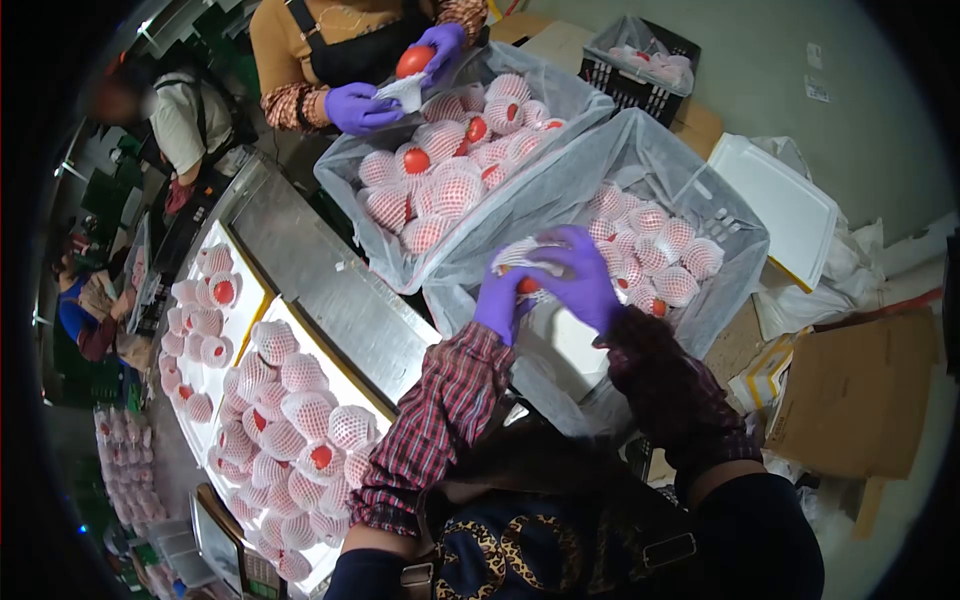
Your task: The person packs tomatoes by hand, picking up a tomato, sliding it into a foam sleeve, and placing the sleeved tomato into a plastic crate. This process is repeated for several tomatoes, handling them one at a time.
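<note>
My left hand (500,302), in a purple glove, is closed around a red tomato (527,285) partly covered by a white foam net (522,255). My right hand (583,280), also gloved in purple, has its fingers curled over the same netted tomato from the right. Both hands are above the near lined crate (735,262), whose far right part holds several tomatoes in foam nets (665,245). Part of the held tomato is hidden by my fingers.
Another lined crate (345,175) of netted tomatoes adjoins mine; across it a co-worker's purple-gloved hands hold a tomato (415,62). White trays of netted tomatoes (300,420) lie left. A black crate (640,95), a foam lid (775,205) and a cardboard box (855,395) stand right.
</note>
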{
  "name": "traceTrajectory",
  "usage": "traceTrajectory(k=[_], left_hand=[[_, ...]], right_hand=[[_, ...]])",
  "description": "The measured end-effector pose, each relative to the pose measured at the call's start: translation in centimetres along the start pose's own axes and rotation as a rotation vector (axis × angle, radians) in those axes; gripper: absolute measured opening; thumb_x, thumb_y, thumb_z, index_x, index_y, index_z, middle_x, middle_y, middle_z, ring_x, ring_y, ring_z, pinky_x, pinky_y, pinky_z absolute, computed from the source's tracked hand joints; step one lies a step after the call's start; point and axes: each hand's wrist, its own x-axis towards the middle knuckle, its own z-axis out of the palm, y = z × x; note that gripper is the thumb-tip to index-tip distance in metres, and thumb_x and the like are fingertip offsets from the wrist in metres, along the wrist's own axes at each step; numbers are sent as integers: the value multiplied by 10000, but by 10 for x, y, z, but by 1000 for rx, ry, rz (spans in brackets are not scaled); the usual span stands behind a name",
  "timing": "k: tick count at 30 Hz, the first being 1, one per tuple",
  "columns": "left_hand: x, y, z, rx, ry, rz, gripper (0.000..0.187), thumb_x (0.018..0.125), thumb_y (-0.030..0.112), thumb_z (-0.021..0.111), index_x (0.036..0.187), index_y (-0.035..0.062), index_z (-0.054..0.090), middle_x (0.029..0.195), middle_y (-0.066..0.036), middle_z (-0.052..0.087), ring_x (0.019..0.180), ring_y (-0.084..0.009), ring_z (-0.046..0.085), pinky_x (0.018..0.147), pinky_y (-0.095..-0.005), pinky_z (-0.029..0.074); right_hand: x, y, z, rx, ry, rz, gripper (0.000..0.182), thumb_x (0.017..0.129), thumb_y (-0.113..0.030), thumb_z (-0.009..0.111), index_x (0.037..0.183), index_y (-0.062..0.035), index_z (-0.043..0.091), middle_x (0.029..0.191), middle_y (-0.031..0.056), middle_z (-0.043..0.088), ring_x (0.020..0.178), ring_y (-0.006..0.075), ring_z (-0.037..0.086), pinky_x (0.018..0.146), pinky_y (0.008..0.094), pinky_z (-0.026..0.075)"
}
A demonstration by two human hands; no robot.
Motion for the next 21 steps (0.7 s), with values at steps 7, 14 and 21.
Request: traceTrajectory(k=[7,14,21], left_hand=[[-5,6,3,-167,-28,-264,455,855,365,498,1238,143,395,1188,-149,422,976,-268,510,811,-385,468],[-1,5,1,-222,28,-158,429,856,333,479,1227,134,397,1257,-117,385,1036,-249,488,860,-394,428],[-2,6,1,-229,133,-96,383,846,308,500,1184,134,456,1190,-74,422,1001,-209,482,810,-338,418]], right_hand=[[-1,54,-7,1017,-407,889,478,767,-188,651,1173,-18,465,1095,72,528,1001,165,529,812,266,459],[108,53,-188,-111,-348,340,512,733,-214,682,1158,-24,470,1102,131,533,1065,204,498,881,354,444],[151,145,-169,135,-577,588,445,796,-362,573,1110,-47,556,925,42,593,752,128,550,644,263,463]])
